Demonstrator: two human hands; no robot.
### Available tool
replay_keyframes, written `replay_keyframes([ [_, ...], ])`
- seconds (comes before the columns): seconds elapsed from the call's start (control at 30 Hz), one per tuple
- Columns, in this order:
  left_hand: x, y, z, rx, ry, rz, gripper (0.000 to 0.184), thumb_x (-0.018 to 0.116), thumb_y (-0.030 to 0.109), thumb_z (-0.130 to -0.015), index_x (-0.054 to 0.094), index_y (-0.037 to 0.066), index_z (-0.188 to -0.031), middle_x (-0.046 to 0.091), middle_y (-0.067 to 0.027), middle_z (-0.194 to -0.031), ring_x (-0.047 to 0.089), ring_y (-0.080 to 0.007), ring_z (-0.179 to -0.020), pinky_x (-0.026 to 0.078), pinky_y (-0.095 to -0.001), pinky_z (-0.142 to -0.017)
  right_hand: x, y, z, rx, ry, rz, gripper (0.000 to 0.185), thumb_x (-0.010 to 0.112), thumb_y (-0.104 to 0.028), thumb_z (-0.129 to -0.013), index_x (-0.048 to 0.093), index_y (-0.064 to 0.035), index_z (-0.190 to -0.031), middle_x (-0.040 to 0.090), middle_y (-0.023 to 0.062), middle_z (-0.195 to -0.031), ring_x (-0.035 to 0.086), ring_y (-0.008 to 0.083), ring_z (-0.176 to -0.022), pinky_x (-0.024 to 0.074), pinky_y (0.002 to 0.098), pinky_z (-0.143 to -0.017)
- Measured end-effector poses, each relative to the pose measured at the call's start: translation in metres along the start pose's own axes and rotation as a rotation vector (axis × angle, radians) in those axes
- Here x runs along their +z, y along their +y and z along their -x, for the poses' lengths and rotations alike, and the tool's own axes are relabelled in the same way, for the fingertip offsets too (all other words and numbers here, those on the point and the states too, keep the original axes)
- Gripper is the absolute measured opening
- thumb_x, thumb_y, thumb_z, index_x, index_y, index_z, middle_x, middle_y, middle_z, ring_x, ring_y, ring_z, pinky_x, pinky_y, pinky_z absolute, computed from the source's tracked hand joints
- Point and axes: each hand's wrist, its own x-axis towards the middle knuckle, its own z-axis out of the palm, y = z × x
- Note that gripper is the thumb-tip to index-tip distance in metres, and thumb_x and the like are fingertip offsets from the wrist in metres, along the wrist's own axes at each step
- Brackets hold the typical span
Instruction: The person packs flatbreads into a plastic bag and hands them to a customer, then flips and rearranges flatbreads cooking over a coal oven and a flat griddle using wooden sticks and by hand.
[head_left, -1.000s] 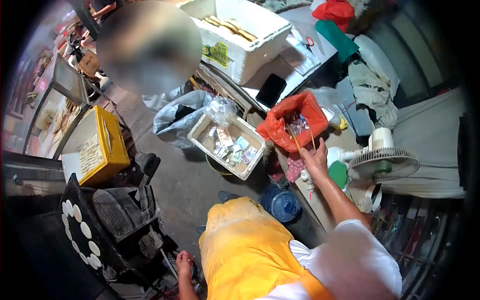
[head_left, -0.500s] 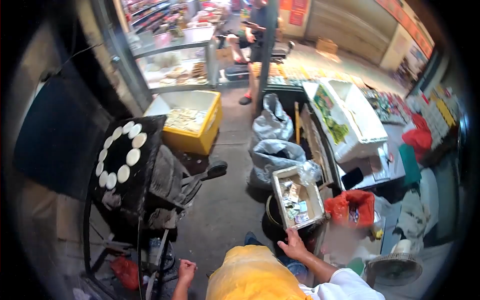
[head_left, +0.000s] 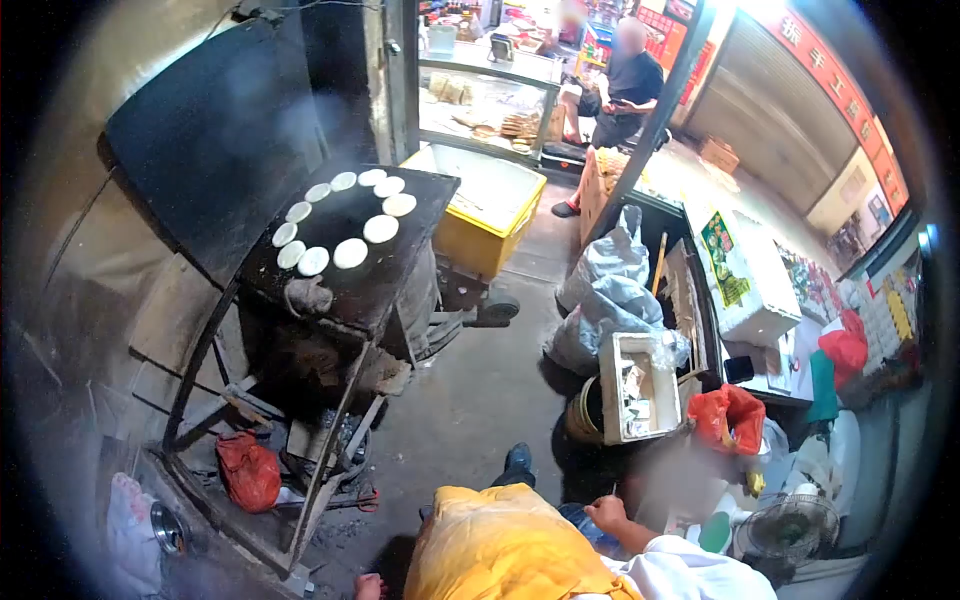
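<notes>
At the bottom edge, left of the yellow apron (head_left: 510, 545), my left hand (head_left: 370, 587) shows only in part, its fingers curled with nothing visible in them. My right hand (head_left: 606, 514) is closed at the right of the apron, below the white foam box (head_left: 612, 400) of banknotes. A thin dark tip shows above its fingers; what it holds is too small to make out. A red plastic bag (head_left: 728, 420) lines a container farther right. Round pale dough pieces (head_left: 380, 229) lie in a ring on the black griddle (head_left: 345, 290) at the left.
A yellow-sided box (head_left: 480, 240) stands behind the griddle. Grey sacks (head_left: 610, 300), a large foam box (head_left: 750, 290) and a fan (head_left: 790, 525) are on the right. A metal frame (head_left: 325, 480) borders the left. A person (head_left: 630, 85) sits beyond the doorway.
The view has swung left toward the griddle. My right hand has moved away from the red bag, where it held thin sticks. My left hand has slipped mostly below the bottom edge.
</notes>
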Motion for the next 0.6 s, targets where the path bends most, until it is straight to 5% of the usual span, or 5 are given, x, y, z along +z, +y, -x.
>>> replay_keyframes([
  [0.13, -0.007, -0.002, -0.012, 0.0, -0.005, 0.01, 0.016, 0.062, 0.012, -0.086, 0.059, 0.007, -0.102, 0.063, -0.0058, -0.082, 0.063, -0.0168, -0.069, 0.048, -0.0289, -0.054, -0.014, -0.032, 0.011, 0.016, -0.015, 0.016, 0.024, 0.071, -0.025, -0.077, 0.074, -0.0016, -0.084, 0.069, 0.021, -0.089, 0.065, 0.0368, -0.091, 0.0519, 0.0422, -0.086],
  [0.3, 0.028, 0.02, -0.017, 0.103, -0.04, -0.021, 0.019, 0.062, 0.014, -0.087, 0.059, 0.007, -0.105, 0.063, -0.0056, -0.083, 0.063, -0.0171, -0.068, 0.047, -0.0288, -0.053, -0.02, -0.06, -0.041, -0.428, 0.238, 0.21, 0.013, 0.067, -0.013, -0.067, 0.067, -0.0001, -0.072, 0.062, 0.0185, -0.081, 0.058, 0.037, -0.095, 0.0511, 0.0425, -0.083],
  [0.4, 0.057, 0.037, -0.007, 0.175, -0.038, -0.061, 0.026, 0.06, 0.019, -0.089, 0.055, 0.008, -0.113, 0.064, -0.0076, -0.088, 0.064, -0.0192, -0.069, 0.048, -0.0304, -0.053, -0.042, -0.09, -0.057, -0.624, 0.165, 0.064, 0.011, 0.064, -0.009, -0.066, 0.062, 0.0005, -0.071, 0.059, 0.0219, -0.081, 0.056, 0.0396, -0.095, 0.0496, 0.0441, -0.082],
  [0.47, 0.067, 0.04, -0.015, 0.235, -0.078, -0.065, 0.034, 0.061, 0.021, -0.089, 0.053, 0.008, -0.119, 0.066, -0.009, -0.089, 0.065, -0.0212, -0.068, 0.049, -0.0315, -0.053, -0.041, -0.099, -0.068, -0.568, 0.109, 0.007, 0.01, 0.064, -0.008, -0.067, 0.061, 0.0009, -0.071, 0.059, 0.0219, -0.08, 0.057, 0.0399, -0.092, 0.0497, 0.0444, -0.08],
  [0.6, 0.086, 0.039, -0.005, 0.409, 0.003, -0.165, 0.019, 0.063, 0.02, -0.087, 0.065, 0.004, -0.096, 0.065, -0.0055, -0.077, 0.063, -0.0167, -0.068, 0.048, -0.0318, -0.058, -0.039, -0.094, -0.098, -0.557, 0.038, -0.05, 0.013, 0.065, -0.01, -0.069, 0.063, 0.0019, -0.073, 0.061, 0.0242, -0.084, 0.06, 0.0416, -0.084, 0.0508, 0.0462, -0.075],
])
